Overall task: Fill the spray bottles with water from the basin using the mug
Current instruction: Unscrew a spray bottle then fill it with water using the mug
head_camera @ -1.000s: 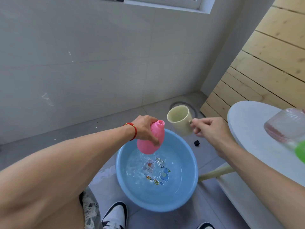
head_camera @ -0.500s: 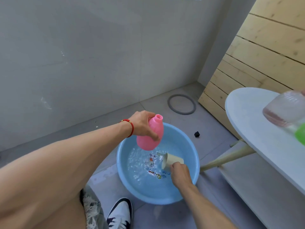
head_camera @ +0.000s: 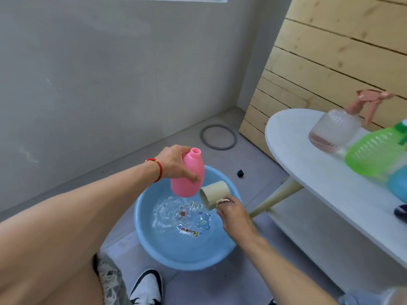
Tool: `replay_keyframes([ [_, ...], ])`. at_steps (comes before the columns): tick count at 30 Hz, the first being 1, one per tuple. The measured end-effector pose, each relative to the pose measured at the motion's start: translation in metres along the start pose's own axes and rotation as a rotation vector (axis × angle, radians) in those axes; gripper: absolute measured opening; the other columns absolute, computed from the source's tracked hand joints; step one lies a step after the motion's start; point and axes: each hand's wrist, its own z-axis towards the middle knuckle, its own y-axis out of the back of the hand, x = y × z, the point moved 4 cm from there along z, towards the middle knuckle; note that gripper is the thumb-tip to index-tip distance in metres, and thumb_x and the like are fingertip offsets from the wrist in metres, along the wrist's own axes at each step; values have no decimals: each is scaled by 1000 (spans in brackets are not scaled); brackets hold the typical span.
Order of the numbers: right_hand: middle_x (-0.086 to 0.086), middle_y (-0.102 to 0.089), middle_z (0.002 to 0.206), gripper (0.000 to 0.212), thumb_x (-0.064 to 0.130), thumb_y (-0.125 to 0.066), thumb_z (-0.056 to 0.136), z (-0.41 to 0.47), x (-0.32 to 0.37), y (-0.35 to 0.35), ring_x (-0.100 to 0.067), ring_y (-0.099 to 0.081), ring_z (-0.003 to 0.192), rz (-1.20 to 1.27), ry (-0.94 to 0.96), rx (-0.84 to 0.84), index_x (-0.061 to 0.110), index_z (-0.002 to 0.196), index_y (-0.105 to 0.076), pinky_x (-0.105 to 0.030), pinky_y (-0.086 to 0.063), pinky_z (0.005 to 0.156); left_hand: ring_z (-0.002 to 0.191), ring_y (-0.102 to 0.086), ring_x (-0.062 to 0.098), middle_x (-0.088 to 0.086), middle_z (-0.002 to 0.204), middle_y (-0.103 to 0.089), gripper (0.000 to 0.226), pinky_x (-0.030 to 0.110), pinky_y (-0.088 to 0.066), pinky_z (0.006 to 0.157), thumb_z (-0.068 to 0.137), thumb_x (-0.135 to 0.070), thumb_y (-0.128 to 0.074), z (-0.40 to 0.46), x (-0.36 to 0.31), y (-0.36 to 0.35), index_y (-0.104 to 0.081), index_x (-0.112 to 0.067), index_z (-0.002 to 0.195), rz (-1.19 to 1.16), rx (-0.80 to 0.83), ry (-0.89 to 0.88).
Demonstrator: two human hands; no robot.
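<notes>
My left hand (head_camera: 176,164) grips an open pink bottle (head_camera: 189,179) without its spray head, held upright and slightly tilted over the far rim of a blue basin (head_camera: 154,245) of rippling water on the floor. My right hand (head_camera: 233,213) holds a cream mug (head_camera: 214,193) by its handle just below and right of the bottle, above the water, its mouth turned left towards the bottle's base. A clear spray bottle with a pink trigger head (head_camera: 337,130), a green bottle (head_camera: 376,153) and a blue one (head_camera: 398,186) stand on the white table.
The white oval table (head_camera: 308,172) with a lower shelf stands to the right of the basin. A grey ring (head_camera: 218,139) and a small black cap (head_camera: 240,173) lie on the tiled floor beyond the basin. My shoe (head_camera: 146,287) is near the basin's front rim.
My right hand dipped the mug down into the basin water and has now lifted it up beside the pink bottle. My left hand kept the bottle over the basin.
</notes>
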Motion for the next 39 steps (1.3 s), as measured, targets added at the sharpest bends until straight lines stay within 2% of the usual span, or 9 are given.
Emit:
replay_keyframes([
  [3,0,-74,81,34,28,-46,99,2,-4,36,-29,-66,83,294,-241,-41,15,76,-68,-41,-54,76,101,-66,22,-6,104,-70,68,35,-59,81,61,-40,-95,-1,-10,4,-66,-35,123,-34,-22,7],
  [8,2,-78,75,34,19,-50,107,-15,-7,104,-21,-74,82,884,-438,-181,14,86,-76,-42,-64,76,96,-67,20,-6,103,-70,67,37,-64,67,58,-40,-94,-9,-38,8,-65,-46,118,-156,-54,-10],
  [12,-5,-78,79,32,15,-48,108,-34,-10,168,-18,-73,77,981,-387,-372,2,95,-75,-39,-64,69,93,-69,19,-6,100,-72,75,39,-65,65,43,-47,-91,-15,-57,10,-66,-45,113,-257,-62,-11],
  [18,-7,-79,92,30,16,-49,108,-62,-47,243,-19,-76,86,982,-354,-655,8,97,-75,-37,-64,73,95,-71,23,-2,104,-73,99,45,-65,69,31,-48,-90,-19,-82,4,-66,-39,127,-337,-65,-27],
  [25,-5,-78,98,27,21,-51,107,-65,-95,250,-16,-76,83,897,-536,-680,16,94,-74,-45,-64,78,97,-69,23,-3,106,-71,110,45,-64,73,30,-49,-88,-24,-103,-11,-61,-39,135,-338,-52,-33],
  [28,7,-69,75,31,30,-55,103,-71,-96,250,-15,-72,60,722,-588,-642,16,82,-74,-38,-62,69,98,-69,23,-3,107,-71,110,46,-64,78,30,-50,-89,-23,-112,-18,-60,-40,135,-330,-45,-57],
  [32,5,-50,57,45,33,-52,103,-94,-88,268,-24,-54,60,329,-545,-710,18,61,-51,-37,-40,61,99,-68,22,-4,105,-71,101,45,-62,84,34,-48,-91,-22,-124,-30,-62,-40,130,-322,-38,-107],
  [36,-3,-71,91,20,30,-56,97,-135,-112,291,-32,-61,84,68,-687,-791,17,88,-68,-38,-50,69,97,-68,19,-5,102,-71,77,38,-60,82,53,-34,-98,-21,-134,-40,-65,-37,123,-280,-45,-160],
  [39,-15,-58,123,36,37,-55,96,-156,-145,292,-39,-51,116,-187,-927,-460,16,125,-60,-45,-47,87,92,-68,14,-8,97,-72,71,31,-57,74,54,-35,-97,-24,-140,-45,-69,-33,119,-245,-52,-191],
])
